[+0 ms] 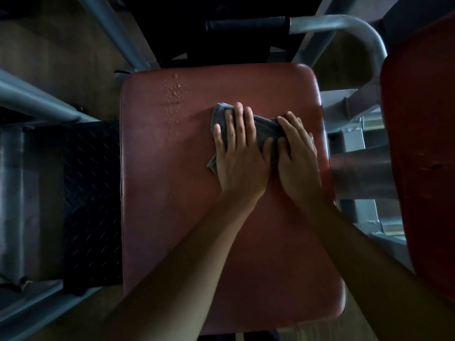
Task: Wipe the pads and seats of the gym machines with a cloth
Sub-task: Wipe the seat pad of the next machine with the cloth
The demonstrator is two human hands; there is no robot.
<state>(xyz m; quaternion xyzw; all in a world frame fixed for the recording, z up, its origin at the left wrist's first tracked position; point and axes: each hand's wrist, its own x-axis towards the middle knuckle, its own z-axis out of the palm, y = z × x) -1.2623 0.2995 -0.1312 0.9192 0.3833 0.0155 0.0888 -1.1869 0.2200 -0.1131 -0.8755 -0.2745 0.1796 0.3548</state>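
A red padded seat [172, 193] fills the middle of the view. A line of water droplets [174, 94] sits on its far left part. A crumpled grey cloth [263, 127] lies on the seat's upper right area. My left hand [238, 153] presses flat on the cloth with straight fingers. Beside it, my right hand [298, 158] rests on the cloth's right end, fingers bent over it. Most of the cloth is hidden under both hands.
A second red pad [418, 143] stands at the right edge. A grey metal handle with a black grip [246, 24] crosses the top. Grey frame tubes [37, 99] and a black checker-plate step [91, 193] lie to the left.
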